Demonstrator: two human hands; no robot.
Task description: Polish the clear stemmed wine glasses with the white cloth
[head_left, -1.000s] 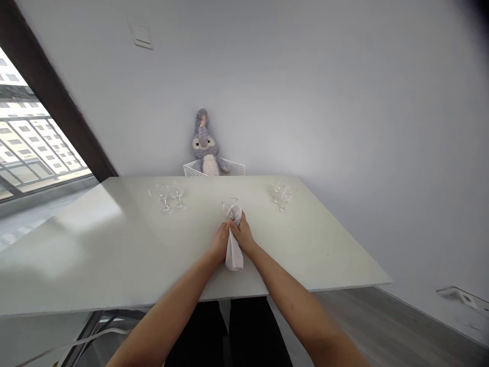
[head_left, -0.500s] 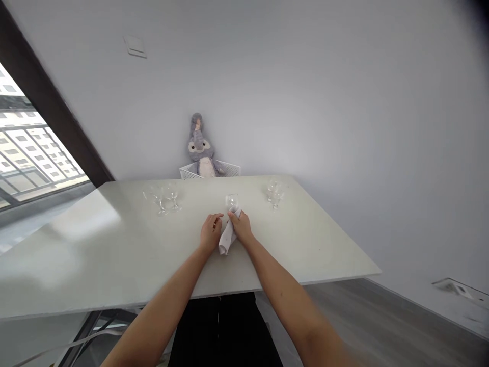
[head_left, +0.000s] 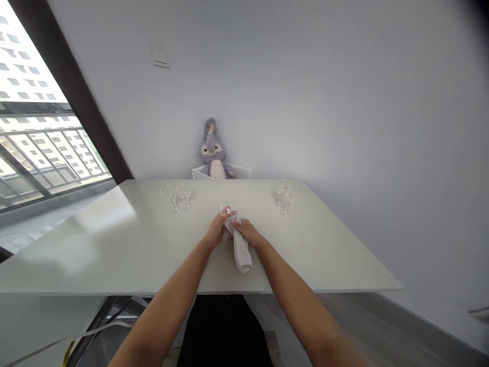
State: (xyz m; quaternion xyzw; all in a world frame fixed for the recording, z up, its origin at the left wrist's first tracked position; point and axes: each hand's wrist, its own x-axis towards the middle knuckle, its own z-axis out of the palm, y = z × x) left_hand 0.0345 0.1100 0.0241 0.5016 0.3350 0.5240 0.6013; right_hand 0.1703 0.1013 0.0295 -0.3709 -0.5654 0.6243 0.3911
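Observation:
Near the middle of the table, a clear stemmed glass (head_left: 226, 205) is between my hands, its bowl pointing away from me. My left hand (head_left: 217, 228) is closed round the glass bowl from the left. A white cloth (head_left: 242, 253) wraps the lower part of the glass, and its loose end hangs toward me. My right hand (head_left: 247, 231) grips this cloth at the glass, thumb on top. The stem and foot are hidden by cloth and fingers.
Several clear stemmed glasses (head_left: 186, 194) stand at the table's back left, and more glasses (head_left: 286, 196) at the back right. Behind the white table (head_left: 313, 244), a grey plush toy (head_left: 214, 151) sits in a white basket (head_left: 241, 172) against the wall.
My left hand, which was beside the cloth, has taken hold of the glass bowl. The cloth's loose end has swung rightward. The camera view has turned slightly left.

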